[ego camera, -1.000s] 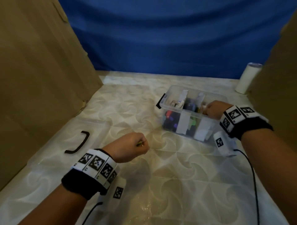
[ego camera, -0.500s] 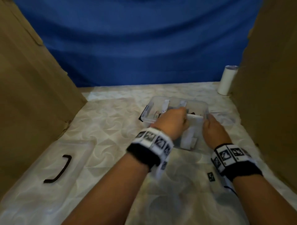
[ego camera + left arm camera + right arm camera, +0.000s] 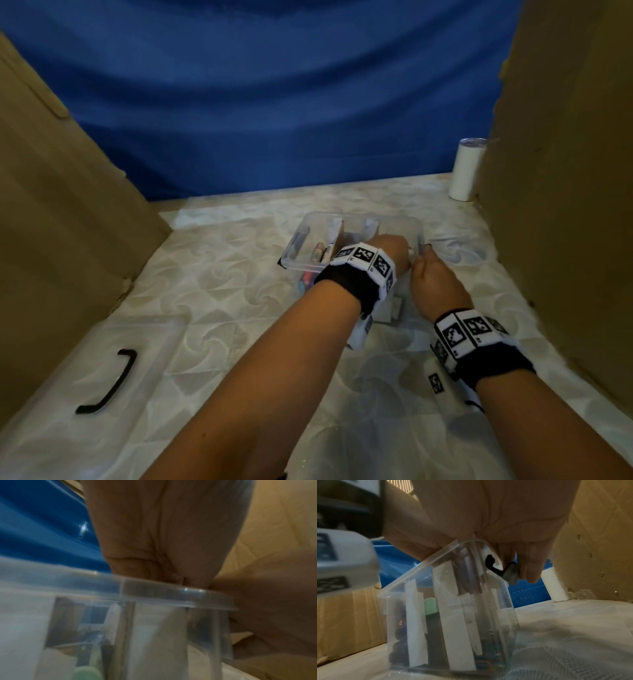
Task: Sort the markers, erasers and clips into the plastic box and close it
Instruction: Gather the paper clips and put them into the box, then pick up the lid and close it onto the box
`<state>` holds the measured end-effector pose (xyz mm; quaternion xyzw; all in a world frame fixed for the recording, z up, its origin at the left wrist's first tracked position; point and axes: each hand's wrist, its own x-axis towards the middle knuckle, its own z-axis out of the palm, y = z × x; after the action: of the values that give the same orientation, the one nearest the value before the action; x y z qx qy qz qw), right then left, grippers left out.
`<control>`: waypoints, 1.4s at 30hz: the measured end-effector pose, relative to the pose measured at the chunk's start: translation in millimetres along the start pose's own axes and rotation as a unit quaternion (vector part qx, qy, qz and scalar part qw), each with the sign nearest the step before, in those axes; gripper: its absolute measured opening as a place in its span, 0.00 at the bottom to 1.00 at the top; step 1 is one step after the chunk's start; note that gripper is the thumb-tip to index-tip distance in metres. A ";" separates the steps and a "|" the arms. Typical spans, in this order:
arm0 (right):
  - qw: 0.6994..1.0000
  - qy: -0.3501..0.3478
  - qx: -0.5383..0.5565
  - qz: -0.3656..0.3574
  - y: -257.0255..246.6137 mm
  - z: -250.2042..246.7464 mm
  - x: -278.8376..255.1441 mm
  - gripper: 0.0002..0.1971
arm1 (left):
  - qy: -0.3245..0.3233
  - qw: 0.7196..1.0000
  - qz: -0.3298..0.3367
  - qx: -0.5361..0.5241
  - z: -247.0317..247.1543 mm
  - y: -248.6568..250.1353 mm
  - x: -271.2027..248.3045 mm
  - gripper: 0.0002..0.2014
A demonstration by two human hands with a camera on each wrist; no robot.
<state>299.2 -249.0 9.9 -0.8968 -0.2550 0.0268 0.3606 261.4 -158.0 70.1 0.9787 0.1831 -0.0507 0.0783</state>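
The clear plastic box (image 3: 394,224) stands open at the table's middle, split by white dividers. Markers (image 3: 317,257) lie in its left compartment. A green eraser (image 3: 429,605) and coloured clips (image 3: 484,664) show through its wall. My left hand (image 3: 394,251) hovers over the box's right part, palm just above the rim (image 3: 154,592); its fingers are hidden. My right hand (image 3: 433,274) grips the box's right end, fingers (image 3: 527,568) curled over the rim beside the black latch (image 3: 491,563).
The clear lid (image 3: 68,428) with a black handle (image 3: 109,387) lies flat at the front left. Cardboard walls stand on the left (image 3: 51,240) and right (image 3: 565,171). A white cylinder (image 3: 467,169) stands at the back right, against a blue cloth.
My left hand has travelled from the front of the table, where it held a small object in a fist, to above the box. My right hand shifted to the box's right end.
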 end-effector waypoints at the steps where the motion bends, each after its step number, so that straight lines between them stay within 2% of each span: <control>1: 1.000 -0.004 0.002 0.000 -0.4 -0.4 -0.1 0.25 | 0.021 1.000 0.016 -0.014 0.0 -1.4 -5.3 0.16; 4: 1.000 -0.022 0.004 0.012 -2.1 -2.2 0.7 0.25 | 0.122 0.988 0.073 -0.055 2.9 -17.6 -41.8 0.17; 7: 0.998 0.031 -0.055 -0.029 -13.5 -2.2 -8.3 0.27 | 0.241 0.961 0.073 -0.110 12.3 -60.9 -95.3 0.18; 9: 0.987 0.082 -0.098 -0.093 -35.5 1.8 -27.3 0.30 | 0.253 0.959 0.002 -0.123 21.4 -105.3 -133.0 0.20; 12: 0.967 0.098 -0.071 -0.225 -81.1 23.2 -56.4 0.31 | 0.201 0.956 -0.187 -0.107 42.2 -183.2 -191.4 0.23; 14: 0.955 0.037 -0.056 -0.288 -111.3 51.5 -68.6 0.29 | 0.143 0.935 -0.315 -0.083 59.3 -231.7 -231.5 0.26; 17: 0.939 -0.112 -0.042 -0.322 -155.4 107.6 -81.6 0.25 | 0.066 0.884 -0.458 -0.058 79.3 -285.1 -286.2 0.31; 20: 0.915 -0.275 -0.045 -0.291 -199.3 168.6 -84.6 0.26 | 0.004 0.843 -0.534 -0.067 96.9 -313.2 -327.3 0.35; 22: 0.901 -0.338 -0.076 -0.263 -224.7 199.9 -83.9 0.29 | -0.003 0.822 -0.562 -0.089 108.5 -321.9 -343.0 0.37; 25: 0.886 -0.373 -0.118 -0.249 -245.6 236.4 -83.4 0.33 | -0.001 0.808 -0.577 -0.121 120.0 -325.2 -351.5 0.37; 28: 0.870 -0.397 -0.167 -0.238 -251.9 269.6 -86.1 0.34 | 0.019 0.816 -0.560 -0.142 123.8 -325.4 -347.1 0.38; 33: 0.863 -0.350 -0.226 -0.284 -256.3 279.1 -95.8 0.25 | 0.045 0.833 -0.514 -0.200 111.6 -318.8 -339.1 0.39; 37: 0.906 -0.327 -0.167 -0.212 -249.9 258.5 -76.6 0.22 | 0.067 0.843 -0.475 -0.244 92.2 -311.3 -336.6 0.39; 39: 0.923 -0.317 -0.127 -0.179 -244.5 237.0 -64.4 0.21 | 0.103 0.856 -0.439 -0.255 78.6 -303.6 -330.0 0.39; 42: 0.954 -0.253 -0.028 -0.160 -232.8 193.8 -43.3 0.18 | 0.169 0.879 -0.368 -0.252 52.8 -286.5 -314.1 0.38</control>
<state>114.6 -4.9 14.7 -0.8179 -0.4784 0.1881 0.2584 -138.7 -13.4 19.8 0.7818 0.5470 0.1383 0.2655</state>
